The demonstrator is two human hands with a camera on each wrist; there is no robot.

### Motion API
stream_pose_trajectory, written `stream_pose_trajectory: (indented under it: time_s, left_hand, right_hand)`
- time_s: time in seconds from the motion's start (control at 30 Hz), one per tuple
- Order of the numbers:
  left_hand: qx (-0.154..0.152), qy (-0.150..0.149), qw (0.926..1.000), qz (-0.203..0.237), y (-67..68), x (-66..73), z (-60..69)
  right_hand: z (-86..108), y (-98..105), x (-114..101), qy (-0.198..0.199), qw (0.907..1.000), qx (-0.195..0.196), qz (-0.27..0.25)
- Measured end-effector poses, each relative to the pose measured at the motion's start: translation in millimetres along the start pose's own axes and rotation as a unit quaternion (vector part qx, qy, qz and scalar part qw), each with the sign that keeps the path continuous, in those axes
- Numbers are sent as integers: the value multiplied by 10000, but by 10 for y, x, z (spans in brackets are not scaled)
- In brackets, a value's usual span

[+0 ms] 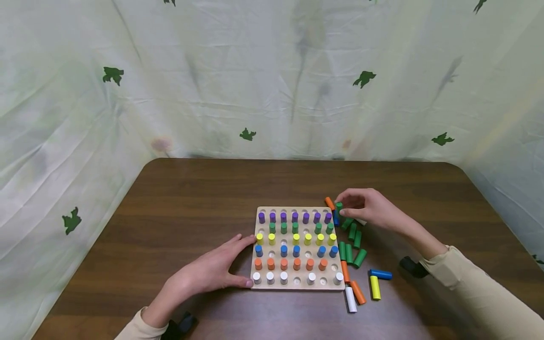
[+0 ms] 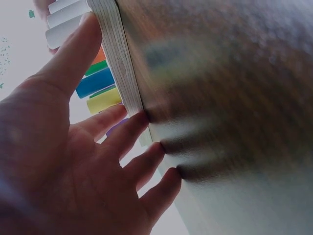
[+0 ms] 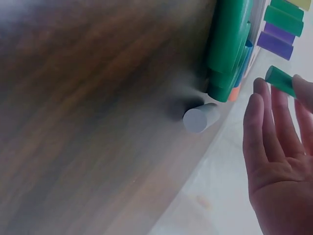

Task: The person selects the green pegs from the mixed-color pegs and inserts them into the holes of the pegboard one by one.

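Observation:
A wooden peg board (image 1: pixel 276 287) lies on the table with rows of purple (image 1: pixel 295 217), green (image 1: pixel 284 228), yellow (image 1: pixel 296 239), blue (image 1: pixel 284 251), orange (image 1: pixel 284 264) and white pegs (image 1: pixel 283 277) standing in it. Some holes in the lower five rows are bare. My left hand (image 1: pixel 212 269) rests at the board's left side, thumb near the front corner, fingers extended. Above the far right corner, my right hand (image 1: pixel 376 208) pinches a green peg (image 3: pixel 279 80) between thumb and fingers, off the table. Several loose green pegs (image 1: pixel 360 258) lie beside the board.
Right of the board also lie loose orange pegs (image 1: pixel 358 292), a white peg (image 1: pixel 351 300), a blue peg (image 1: pixel 380 274) and a yellow peg (image 1: pixel 375 288). Another white peg (image 3: pixel 195 121) lies under the right hand. A pale curtain (image 1: pixel 272 85) hangs behind the brown table (image 1: pixel 204 189).

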State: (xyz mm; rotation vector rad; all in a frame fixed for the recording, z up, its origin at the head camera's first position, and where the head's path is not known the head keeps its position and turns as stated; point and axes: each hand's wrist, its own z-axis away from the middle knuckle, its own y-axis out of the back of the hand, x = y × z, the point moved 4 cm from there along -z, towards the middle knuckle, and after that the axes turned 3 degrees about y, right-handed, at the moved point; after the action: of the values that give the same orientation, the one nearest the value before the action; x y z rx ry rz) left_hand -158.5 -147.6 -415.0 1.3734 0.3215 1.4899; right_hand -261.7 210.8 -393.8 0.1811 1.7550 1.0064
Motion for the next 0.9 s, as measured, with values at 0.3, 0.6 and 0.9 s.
stream_pose_trajectory:
  time_s: [0.3, 0.6, 0.9]
  left_hand:
    - [49, -28, 10000, -58, 10, -13, -11]
    - [56, -25, 10000, -75, 9, -19, -18]
    - [15, -3, 10000, -24, -10, -16, -11]
  right_hand:
    - [-197, -45, 7, 127, 9994, -59, -308]
    - [-293, -120, 11, 154, 9991, -260, -310]
    - [-315, -163, 12, 232, 9985, -505, -24]
